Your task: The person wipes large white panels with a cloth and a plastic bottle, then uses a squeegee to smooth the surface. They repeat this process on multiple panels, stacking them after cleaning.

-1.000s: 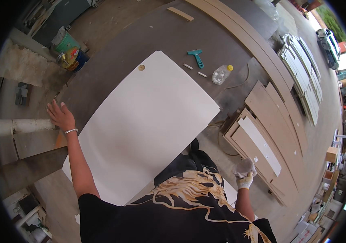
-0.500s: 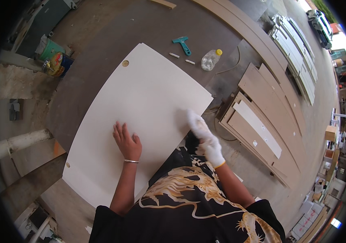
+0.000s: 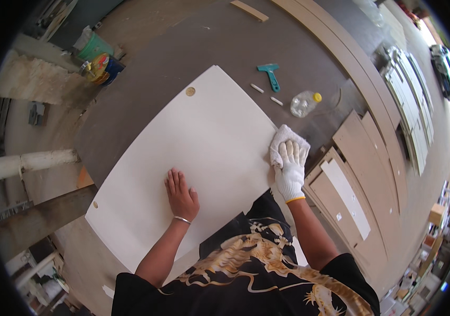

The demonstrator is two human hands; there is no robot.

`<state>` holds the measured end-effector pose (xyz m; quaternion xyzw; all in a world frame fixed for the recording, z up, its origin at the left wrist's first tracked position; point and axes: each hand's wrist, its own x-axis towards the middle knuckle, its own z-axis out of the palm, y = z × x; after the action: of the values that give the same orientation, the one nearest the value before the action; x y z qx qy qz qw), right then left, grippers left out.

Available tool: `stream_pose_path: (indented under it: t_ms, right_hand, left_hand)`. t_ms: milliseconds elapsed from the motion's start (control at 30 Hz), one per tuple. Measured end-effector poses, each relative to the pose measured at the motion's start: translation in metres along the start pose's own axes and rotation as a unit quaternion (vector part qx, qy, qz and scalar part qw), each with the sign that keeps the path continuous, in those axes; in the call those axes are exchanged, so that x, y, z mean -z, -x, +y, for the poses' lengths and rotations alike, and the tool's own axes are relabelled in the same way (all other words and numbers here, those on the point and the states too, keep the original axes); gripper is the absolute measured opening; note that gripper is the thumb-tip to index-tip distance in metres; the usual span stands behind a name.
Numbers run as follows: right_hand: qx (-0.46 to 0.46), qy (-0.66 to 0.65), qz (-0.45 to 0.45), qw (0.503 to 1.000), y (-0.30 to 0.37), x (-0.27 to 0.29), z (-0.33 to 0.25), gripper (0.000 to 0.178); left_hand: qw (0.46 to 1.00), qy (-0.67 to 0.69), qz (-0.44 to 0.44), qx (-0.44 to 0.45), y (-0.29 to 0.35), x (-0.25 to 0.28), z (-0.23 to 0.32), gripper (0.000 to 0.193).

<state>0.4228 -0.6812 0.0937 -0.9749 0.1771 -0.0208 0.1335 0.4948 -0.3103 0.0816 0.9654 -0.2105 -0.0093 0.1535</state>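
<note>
A large white panel point(image 3: 193, 137) lies on a dark tabletop, with a round hole near its far corner and another near its left corner. My bare left hand point(image 3: 181, 197) rests flat on the panel, fingers stretched out, a silver bangle at the wrist. In a white knit glove, my right hand point(image 3: 292, 171) holds a white cloth point(image 3: 283, 138) against the panel's right edge. Part of the cloth sticks out past the gloved fingertips. Beyond the panel lie a teal scraper point(image 3: 270, 77), two short white sticks point(image 3: 257, 88) and a clear bottle point(image 3: 304, 105) with a yellow cap.
Stacked brown boards point(image 3: 364, 174) lie to the right, a narrow white strip on top. Long brown boards point(image 3: 330, 37) run along the table's far right side. Pale panels point(image 3: 409, 105) lie farther off. A green bucket point(image 3: 95, 47) and a dark blue can point(image 3: 108, 71) stand at the far left.
My right hand has gone from beside the panel's near edge, blurred, to its right edge, where the cloth now shows. My left hand stays flat on the panel. The whole view has shifted.
</note>
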Motion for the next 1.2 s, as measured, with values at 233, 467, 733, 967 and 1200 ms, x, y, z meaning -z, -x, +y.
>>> stream_pose_path:
  t_ms: [233, 467, 733, 967, 1200]
  right_hand:
    - [0.152, -0.106, 0.065, 0.981, -0.158, -0.031, -0.071, 0.058]
    - [0.286, -0.122, 0.062, 0.949, -0.272, -0.024, -0.143, 0.041]
    - [0.224, -0.120, 0.042, 0.966, -0.270, -0.046, -0.143, 0.039]
    - [0.232, -0.150, 0.094, 0.957, -0.184, -0.028, -0.078, 0.051]
    - [0.089, -0.139, 0.015, 0.986, -0.097, -0.002, -0.035, 0.064]
  left_hand:
    - [1.000, 0.005, -0.009, -0.023, -0.001, 0.003, 0.000, 0.071]
    - [1.000, -0.001, -0.007, -0.003, -0.002, 0.003, 0.005, 0.070]
    - [1.000, -0.012, -0.028, -0.001, -0.001, 0.006, 0.005, 0.074]
    - [1.000, 0.001, -0.015, -0.004, -0.005, 0.009, 0.007, 0.074]
    - [0.999, -0.015, -0.010, -0.034, -0.003, 0.007, 0.004, 0.073]
